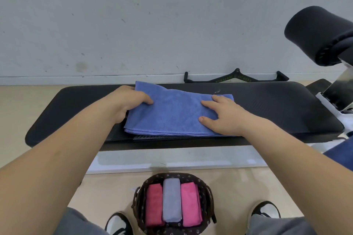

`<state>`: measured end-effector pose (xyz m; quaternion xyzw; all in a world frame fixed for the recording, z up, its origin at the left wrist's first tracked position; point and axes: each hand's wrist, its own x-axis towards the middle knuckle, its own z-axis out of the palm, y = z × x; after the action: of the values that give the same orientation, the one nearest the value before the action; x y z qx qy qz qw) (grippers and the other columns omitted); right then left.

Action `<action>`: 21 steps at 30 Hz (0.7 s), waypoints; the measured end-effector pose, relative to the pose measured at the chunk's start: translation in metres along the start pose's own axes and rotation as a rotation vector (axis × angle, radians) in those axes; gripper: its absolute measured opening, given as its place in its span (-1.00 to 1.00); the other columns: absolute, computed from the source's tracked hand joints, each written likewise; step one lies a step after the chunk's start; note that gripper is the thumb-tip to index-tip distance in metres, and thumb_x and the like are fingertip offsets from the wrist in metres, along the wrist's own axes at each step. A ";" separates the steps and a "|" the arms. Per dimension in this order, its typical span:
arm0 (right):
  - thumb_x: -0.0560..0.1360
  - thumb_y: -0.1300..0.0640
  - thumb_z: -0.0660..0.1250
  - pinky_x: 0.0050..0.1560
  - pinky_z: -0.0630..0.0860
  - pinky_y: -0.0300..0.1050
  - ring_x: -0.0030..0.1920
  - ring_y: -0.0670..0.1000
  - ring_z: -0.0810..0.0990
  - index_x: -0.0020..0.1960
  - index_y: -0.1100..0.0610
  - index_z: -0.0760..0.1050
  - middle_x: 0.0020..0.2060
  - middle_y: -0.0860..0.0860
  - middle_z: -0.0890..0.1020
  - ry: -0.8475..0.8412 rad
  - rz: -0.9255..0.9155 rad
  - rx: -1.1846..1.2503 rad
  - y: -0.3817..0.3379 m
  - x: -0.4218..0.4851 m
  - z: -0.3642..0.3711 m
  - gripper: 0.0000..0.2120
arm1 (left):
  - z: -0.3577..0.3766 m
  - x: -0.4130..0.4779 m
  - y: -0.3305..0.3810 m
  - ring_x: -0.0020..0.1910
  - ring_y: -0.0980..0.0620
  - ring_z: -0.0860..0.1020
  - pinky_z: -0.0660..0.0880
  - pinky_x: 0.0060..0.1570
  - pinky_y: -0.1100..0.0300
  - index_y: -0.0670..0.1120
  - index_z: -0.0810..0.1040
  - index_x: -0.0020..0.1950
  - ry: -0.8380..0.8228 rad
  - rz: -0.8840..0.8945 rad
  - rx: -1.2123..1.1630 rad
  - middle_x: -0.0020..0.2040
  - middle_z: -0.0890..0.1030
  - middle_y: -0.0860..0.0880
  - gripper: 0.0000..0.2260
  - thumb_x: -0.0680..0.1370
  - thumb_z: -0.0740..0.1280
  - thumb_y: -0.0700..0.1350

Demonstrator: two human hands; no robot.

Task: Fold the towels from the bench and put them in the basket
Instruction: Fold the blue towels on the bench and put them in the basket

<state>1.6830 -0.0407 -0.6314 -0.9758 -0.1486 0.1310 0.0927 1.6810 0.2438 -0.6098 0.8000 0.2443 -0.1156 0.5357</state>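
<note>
Black bench (267, 105) by a white wall (152, 15) bears the blue towel (172, 114); left hand (129, 99) grips its left edge, right hand (223, 114) lies flat on it. Floor basket (172, 175) holds three folded towels (171, 200).

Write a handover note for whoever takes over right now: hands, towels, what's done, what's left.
Left hand: grip on the left edge of the blue towel, thumb on top.
Right hand: open, fingers flat, pressing the towel's right side.
Blue towel: on the bench, folded in layers, apparently mid-fold.
Done: red towel, grey towel and pink towel folded, side by side in the basket on the floor.
Left: finish folding the blue towel and put it in the basket. No other towel shows on the bench.
</note>
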 end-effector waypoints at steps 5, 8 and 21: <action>0.56 -0.15 0.35 0.18 0.54 0.02 0.23 0.05 0.54 0.19 -0.07 0.63 0.17 -0.03 0.56 0.260 0.026 0.155 0.002 0.002 -0.006 -0.72 | -0.012 -0.014 0.000 -0.01 -0.05 0.69 0.64 0.02 0.03 -0.05 0.68 0.05 0.099 0.120 0.055 0.00 0.74 -0.05 -0.89 0.58 0.45 -0.04; 0.55 -0.05 0.34 -0.17 0.53 -0.09 -0.15 0.04 0.58 -0.17 0.04 0.60 -0.23 -0.06 0.60 0.402 0.105 0.308 0.007 0.003 -0.014 -0.79 | -0.010 -0.023 0.010 -0.02 -0.16 0.72 0.65 0.03 -0.03 -0.12 0.67 0.08 0.106 0.134 0.013 -0.02 0.74 -0.14 -0.82 0.57 0.44 -0.03; 0.66 -0.09 0.27 -0.34 0.64 -0.10 -0.39 0.07 0.59 0.05 0.26 0.62 -0.26 0.16 0.62 0.174 0.355 1.207 0.035 -0.017 -0.008 -0.60 | 0.136 -0.041 0.065 -0.44 0.00 0.65 0.68 -0.29 0.12 -0.17 0.52 -0.04 -0.216 0.265 -0.011 -0.25 0.58 -0.14 -0.91 0.55 0.41 -0.24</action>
<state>1.6791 -0.0798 -0.6272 -0.7685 0.1236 0.1252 0.6151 1.6897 0.0882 -0.5934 0.8052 0.0785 -0.1279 0.5736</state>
